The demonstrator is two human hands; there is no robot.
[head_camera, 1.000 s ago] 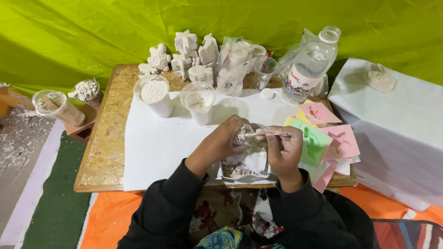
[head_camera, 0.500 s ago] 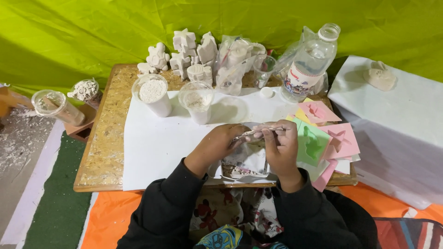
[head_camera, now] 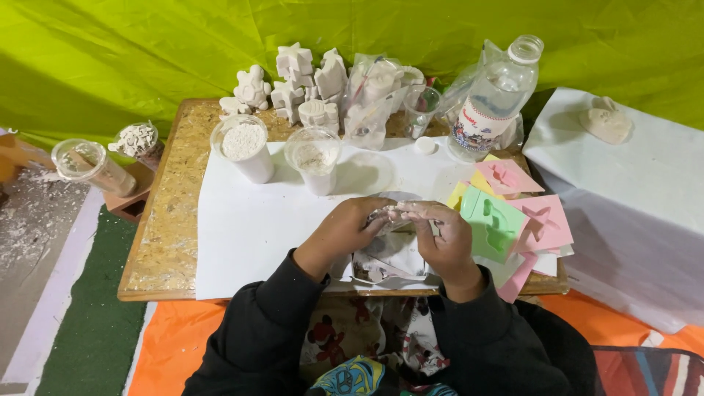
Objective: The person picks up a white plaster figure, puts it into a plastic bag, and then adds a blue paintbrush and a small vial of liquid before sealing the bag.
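Note:
My left hand [head_camera: 350, 229] and my right hand [head_camera: 444, 236] meet fingertip to fingertip above the near edge of the table. Between them they pinch a small clear plastic piece [head_camera: 386, 215] smeared with white plaster; my fingers hide most of it. Under my hands lies a crumpled clear plastic sheet [head_camera: 392, 258] with white smears, on a large white paper sheet [head_camera: 249, 220]. Just right of my right hand lies a pile of coloured plastic moulds [head_camera: 513, 213], pink, green and yellow.
Two clear cups of white powder [head_camera: 243, 147] [head_camera: 314, 155] stand behind my hands. White plaster figures [head_camera: 293, 88], a plastic bag [head_camera: 370, 103], a small glass [head_camera: 418, 110] and a clear bottle [head_camera: 493, 95] line the back of the chipboard table [head_camera: 165, 220]. A white-covered table [head_camera: 631, 191] stands at the right.
A thin stick that lay across my right hand's fingers no longer shows. Both hands have closed in on the small clear piece, and they stay in the same spot.

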